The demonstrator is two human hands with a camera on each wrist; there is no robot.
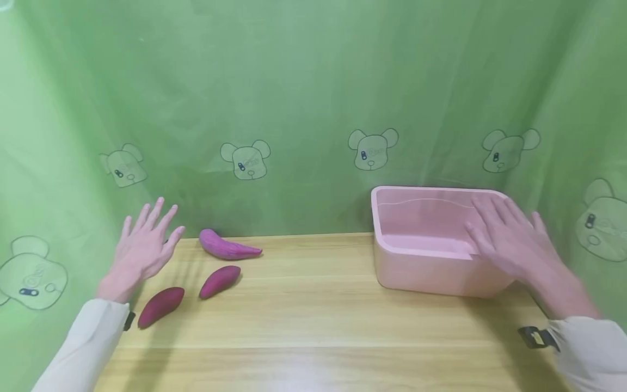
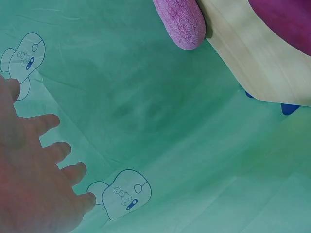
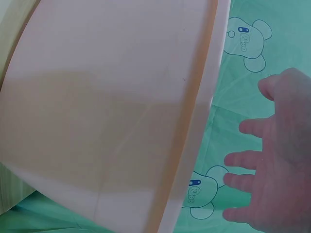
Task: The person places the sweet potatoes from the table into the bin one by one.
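Left hand (image 1: 144,247) is found spread, released, near three tapered purple vegetables (image 1: 220,281), lower left; right hand (image 1: 514,239) likewise, near pink rectangular bin (image 1: 431,275), right.

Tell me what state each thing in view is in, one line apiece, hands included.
Left hand: open, fingers spread, holding nothing
Right hand: open, holding nothing
Pink bin: upright, uncovered, inside partly hidden by right hand
Purple eggplant: lying flat, whole
Farther sweet potato: lying flat, whole
Nearer sweet potato: lying flat, whole
Green curtain: hanging, creased
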